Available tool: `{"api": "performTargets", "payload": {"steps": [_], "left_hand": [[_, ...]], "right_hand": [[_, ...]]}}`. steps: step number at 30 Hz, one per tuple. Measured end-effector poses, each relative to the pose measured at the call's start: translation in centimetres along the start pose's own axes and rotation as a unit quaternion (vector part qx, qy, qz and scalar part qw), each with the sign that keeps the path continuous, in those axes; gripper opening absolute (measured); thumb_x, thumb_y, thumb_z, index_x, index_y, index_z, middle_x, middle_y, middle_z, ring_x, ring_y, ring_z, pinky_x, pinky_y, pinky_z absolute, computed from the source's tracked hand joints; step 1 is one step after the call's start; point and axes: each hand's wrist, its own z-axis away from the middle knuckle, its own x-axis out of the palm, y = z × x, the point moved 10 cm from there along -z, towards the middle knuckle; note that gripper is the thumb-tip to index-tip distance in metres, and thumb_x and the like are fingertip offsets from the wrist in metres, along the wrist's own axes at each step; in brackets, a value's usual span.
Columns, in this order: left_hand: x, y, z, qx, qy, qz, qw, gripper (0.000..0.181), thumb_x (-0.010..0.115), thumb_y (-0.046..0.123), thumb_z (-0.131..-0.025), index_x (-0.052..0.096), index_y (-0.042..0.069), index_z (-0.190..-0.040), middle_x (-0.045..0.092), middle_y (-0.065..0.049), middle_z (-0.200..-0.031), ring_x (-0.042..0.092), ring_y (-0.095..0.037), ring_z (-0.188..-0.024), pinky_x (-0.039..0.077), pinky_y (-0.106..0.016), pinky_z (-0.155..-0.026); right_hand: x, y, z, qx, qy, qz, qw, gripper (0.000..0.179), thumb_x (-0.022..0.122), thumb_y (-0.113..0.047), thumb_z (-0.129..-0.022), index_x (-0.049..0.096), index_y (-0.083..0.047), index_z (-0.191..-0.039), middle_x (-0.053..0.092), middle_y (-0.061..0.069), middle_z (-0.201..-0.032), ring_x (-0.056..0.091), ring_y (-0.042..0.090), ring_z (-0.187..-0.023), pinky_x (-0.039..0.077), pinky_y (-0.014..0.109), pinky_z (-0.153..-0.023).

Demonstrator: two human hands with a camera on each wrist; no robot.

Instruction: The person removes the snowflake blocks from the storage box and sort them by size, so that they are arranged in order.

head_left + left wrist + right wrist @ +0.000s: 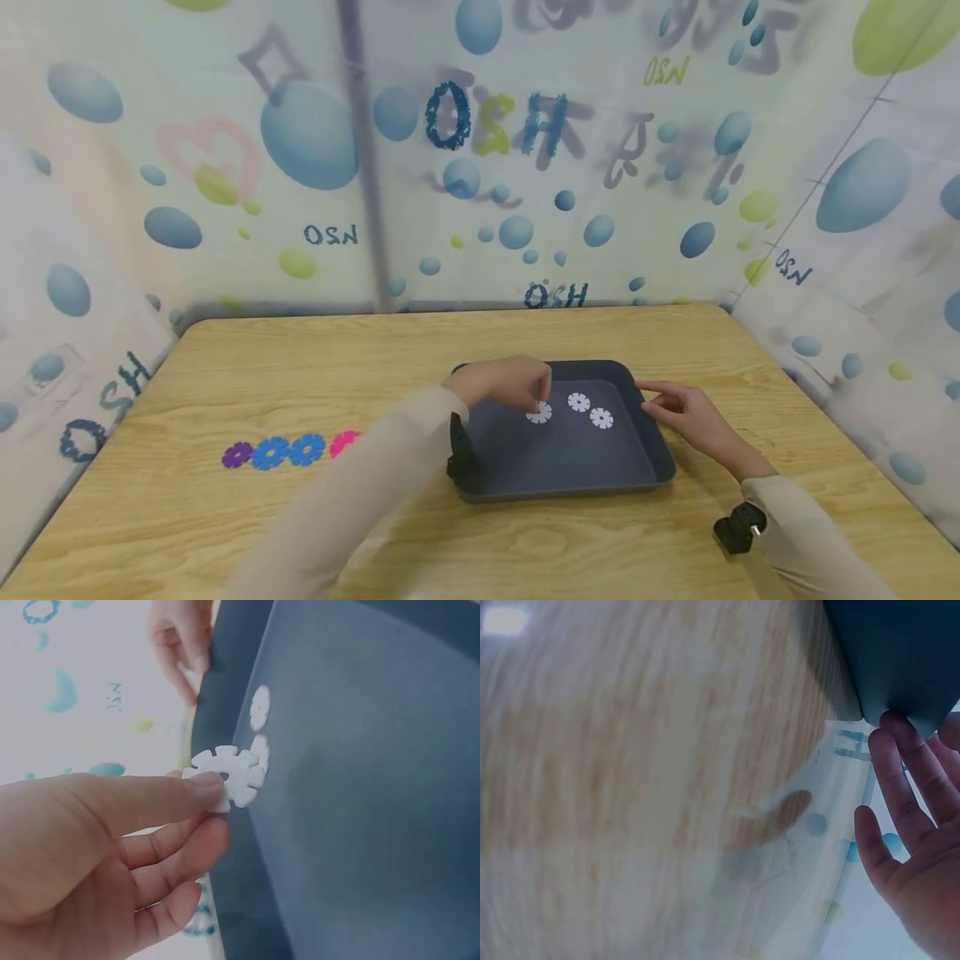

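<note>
White hanging backdrop [427,217] printed with blue and lime-green ovals and reversed lettering; light wood-grain table [300,367] in front. Dark grey rectangular tray with rounded corners [555,462] sits on the tabletop.

Left hand [517,383] reaches over the tray, pinching a white notched disc [244,780] between thumb and fingers; wrist view shows the thumb flat across its face. Two further white discs [602,423] lie on the tray floor, close beside each other, to the right of the held one.

Right hand [686,417] is loosely spread, fingers touching the outside of the tray's right wall.

Left of the tray, a line of flat notched discs on the wood: one purple [229,457], two blue [297,451], one pink [341,442] partly behind the beige left sleeve [375,467]. Black device [738,529] at the right wrist.
</note>
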Motion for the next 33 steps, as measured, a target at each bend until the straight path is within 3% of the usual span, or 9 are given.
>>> {"api": "performTargets", "payload": {"steps": [8,20,25,33], "left_hand": [[-2.5,-3.8,5.3,-0.001,0.028,0.024,0.9993,0.011,0.063,0.004,-0.084,0.054,0.01,-0.088,0.055,0.002,-0.086,0.053,-0.013,-0.078,0.045,-0.026,-0.067],[-4.4,-10.8,15.1,-0.055,0.074,0.072,0.9931,0.01,0.061,0.001,-0.083,0.054,0.004,-0.089,0.055,-0.004,-0.078,0.051,-0.015,-0.069,0.044,-0.03,-0.062],[-4.2,-14.2,19.6,-0.097,0.081,0.088,0.9881,0.01,0.061,0.002,-0.083,0.053,0.003,-0.089,0.053,-0.003,-0.074,0.049,-0.015,-0.065,0.042,-0.031,-0.06],[-2.3,-20.3,26.4,-0.158,0.059,0.131,0.977,0.012,0.062,0.004,-0.083,0.051,0.001,-0.087,0.054,-0.002,-0.072,0.051,-0.015,-0.063,0.042,-0.031,-0.056]], "right_hand": [[0.0,-0.2,0.0,-0.002,-0.006,-0.004,1.0,0.044,0.057,-0.017,-0.091,0.048,0.003,-0.129,0.064,0.008,-0.083,0.057,0.013,-0.071,0.042,0.027,-0.058],[0.2,-0.1,0.1,-0.008,-0.005,-0.008,0.9999,0.043,0.058,-0.019,-0.091,0.049,0.003,-0.127,0.064,0.006,-0.081,0.058,0.012,-0.07,0.044,0.027,-0.059],[0.3,-0.2,0.1,-0.008,-0.002,-0.007,0.9999,0.043,0.058,-0.019,-0.091,0.05,0.003,-0.127,0.064,0.005,-0.081,0.058,0.012,-0.07,0.044,0.028,-0.06],[0.1,-0.4,0.1,-0.007,-0.004,-0.011,0.9999,0.043,0.058,-0.016,-0.091,0.048,0.004,-0.128,0.064,0.009,-0.084,0.059,0.012,-0.073,0.045,0.027,-0.061]]}}
